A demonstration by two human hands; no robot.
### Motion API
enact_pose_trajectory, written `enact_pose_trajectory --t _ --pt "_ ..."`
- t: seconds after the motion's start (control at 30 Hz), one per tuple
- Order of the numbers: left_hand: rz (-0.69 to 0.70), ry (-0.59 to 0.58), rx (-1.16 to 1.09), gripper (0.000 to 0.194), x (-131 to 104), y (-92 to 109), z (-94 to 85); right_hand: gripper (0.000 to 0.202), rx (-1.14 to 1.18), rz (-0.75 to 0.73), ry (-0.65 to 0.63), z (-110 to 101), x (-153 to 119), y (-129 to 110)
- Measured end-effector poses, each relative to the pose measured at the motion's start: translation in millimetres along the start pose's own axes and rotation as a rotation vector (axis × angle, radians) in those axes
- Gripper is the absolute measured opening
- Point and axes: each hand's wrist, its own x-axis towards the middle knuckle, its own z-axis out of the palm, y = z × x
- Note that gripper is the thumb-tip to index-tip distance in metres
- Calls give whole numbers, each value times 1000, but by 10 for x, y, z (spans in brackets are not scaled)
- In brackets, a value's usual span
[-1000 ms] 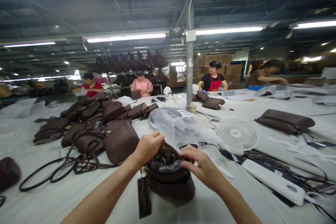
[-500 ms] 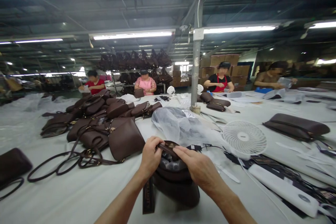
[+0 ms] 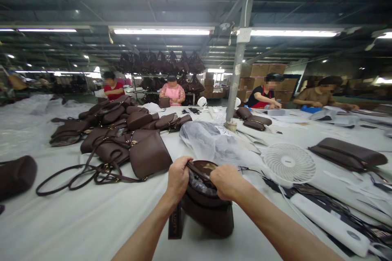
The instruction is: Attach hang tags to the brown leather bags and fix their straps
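Observation:
A dark brown leather handbag (image 3: 211, 216) stands on the pale table in front of me, its top open and clear plastic stuffing (image 3: 200, 183) showing inside. My left hand (image 3: 178, 179) is closed around the left side of the bag's top edge. On the right side of the opening, my right hand (image 3: 227, 181) is closed in a fist on the rim; its fingertips are hidden. A black tag (image 3: 174, 224) with lettering hangs at the bag's left side.
Brown bags (image 3: 150, 155) with straps pile up at left. Behind my bag lies a translucent plastic bag (image 3: 208, 138). A white fan (image 3: 288, 165) stands at right, near another brown bag (image 3: 346, 154). A metal post (image 3: 237, 77) rises mid-table; several people work beyond.
My right hand has curled from outstretched fingers into a closed grip at the bag's rim. The left hand keeps its hold. The view has shifted slightly.

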Motion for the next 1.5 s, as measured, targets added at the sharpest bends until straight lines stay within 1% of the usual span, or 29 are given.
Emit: enact_pose_trajectory --t 0.07,0.13,0.2,0.27,0.33,0.43,0.47,0.5,0.6,0.67,0.73,0.77,0.8,0.9,0.93,1.07,1.17,1.23,1.27,1.37,1.4,1.43,1.47,1.5 --pt "-59 -28 -57 31 15 -63 -26 17 -27 2 -32 1 23 -11" --pt "-110 -118 -128 25 66 -127 -80 19 -40 3 -50 -18 14 0" --pt "-113 -206 -157 19 136 -177 -159 21 -26 -3 -40 -49 -17 37" --pt "-80 -239 -140 15 193 -205 -237 22 11 -19 -17 -67 -58 92" --pt "4 -206 10 14 212 -214 -284 20 79 -5 15 -56 -99 140" --pt "123 -124 387 23 187 -207 -281 19 187 62 62 8 -148 156" --pt "132 -103 469 26 177 -200 -270 24 213 62 75 30 -159 146" --pt "127 -94 502 28 171 -190 -261 34 221 42 83 47 -167 130" --pt "144 -133 498 31 178 -139 -259 68 164 -44 107 55 -166 65" --pt "174 -180 487 31 189 -98 -278 82 67 -59 129 29 -148 20" --pt "193 -214 471 30 192 -72 -306 90 -29 -45 156 -10 -127 -25" --pt "196 -221 462 29 191 -69 -321 88 -64 -36 168 -28 -118 -47" --pt "193 -220 450 28 191 -74 -336 79 -91 -35 178 -42 -112 -66" --pt "164 -195 400 23 201 -123 -372 30 -118 -94 189 -49 -103 -105" --pt "154 -187 381 22 209 -145 -377 23 -113 -117 168 -36 -99 -109" --pt "131 -154 319 21 239 -201 -331 27 -75 -152 19 55 -47 -87" --pt "122 -118 285 26 239 -200 -277 26 -75 -162 -30 79 11 -90" --pt "131 -120 273 28 232 -190 -277 27 -80 -153 -25 47 27 -126" --pt "141 -133 272 28 229 -184 -290 27 -89 -146 3 22 26 -152" --pt "173 -194 282 28 232 -171 -352 26 -149 -141 190 -45 -5 -230" --pt "178 -209 291 29 238 -169 -367 27 -153 -137 221 -56 -17 -246" --pt "179 -217 302 29 246 -168 -376 27 -142 -128 214 -59 -27 -254" --pt "175 -220 316 30 258 -167 -377 29 -118 -115 169 -56 -31 -253" --pt "168 -220 331 30 271 -167 -371 31 -87 -102 98 -52 -30 -244"
